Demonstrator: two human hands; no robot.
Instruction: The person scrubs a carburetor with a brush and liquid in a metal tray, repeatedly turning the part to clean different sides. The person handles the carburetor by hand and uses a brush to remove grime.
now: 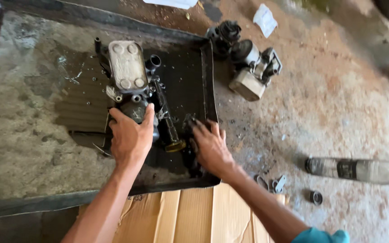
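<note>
Fingers of my left hand [130, 135] curl over the dark rounded housing end of a grimy grey metal engine assembly [133, 85], thumb on one side, fingers wrapped on the other, so that hand is closed on the part. Right hand [210, 147] lies flat with fingers spread narrow, pressing on a black oily lump [190, 128] at the tray's right side; I cannot tell if it truly grips it or only rests there.

The assembly sits in the middle of a shallow black oil-wet metal tray [208, 76], its ribbed pale rectangular cooler plate toward the far end, a long dark bracket with a yellowish cap [175, 145] running between my two hands.

Step, as I judge it: steadying the part in the tray while working the piece under the right hand. Next move likely needs a firm left hold and a careful slippery-surface grip on the right.

Outward: flattened brown cardboard sheet [181, 216] under the tray's near edge, some dark marks on it. Second grey assembly [248, 67] on the dusty concrete beyond the tray. Clear plastic bottle with dark label band [356, 170] lying on its side, right. Small white crumpled wrapper [264, 19] far up. Small metal bits [275, 183] near my right forearm.
</note>
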